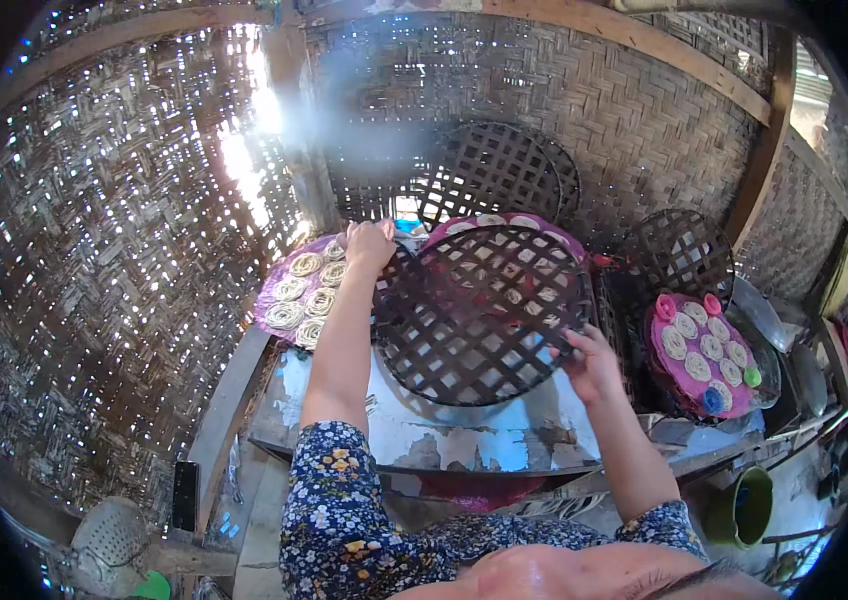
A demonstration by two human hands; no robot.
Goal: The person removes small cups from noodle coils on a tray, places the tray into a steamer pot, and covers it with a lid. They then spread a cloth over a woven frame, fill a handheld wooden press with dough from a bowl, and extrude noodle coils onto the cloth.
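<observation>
A round, dark lattice tray [474,340] is tilted over the table, and my right hand [594,365] grips its right rim. Partly behind it shows the edge of what looks like a second dark lattice tray [394,280]. My left hand [369,243] is closed at the upper left, between that edge and a pink-lined tray [266,300]; what its fingers hold is hidden. Pale coiled noodle-like nests [320,302] lie on this pink lining. Through the lattice, more nests show on another pink-lined tray [569,238] behind.
More lattice trays [504,165] lean on the woven wall [584,100]. At right stands another pink-lined tray [694,385] with coils, below a lattice tray [679,250]. A phone [185,495] lies at lower left; a green bucket [744,508] stands lower right.
</observation>
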